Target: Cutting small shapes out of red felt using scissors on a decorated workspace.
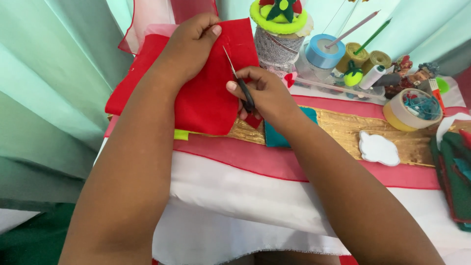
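A sheet of red felt [206, 98] lies over the left part of the cloth-covered table [255, 196]. My left hand [189, 46] presses down on its upper edge, fingers gripping the top of the felt. My right hand [262, 93] holds small black-handled scissors [239, 81], their blades pointing up into the felt near its right edge. A teal felt piece [277, 137] lies partly under my right wrist.
A white cloud-shaped cutout [379, 148] rests on a gold ribbon band [343, 128]. Ribbon spools [325, 51], a yellow tape roll [409, 110], thread, pencils and small figurines crowd the back right. Green felt [458, 176] sits at the right edge. Mint curtains hang left.
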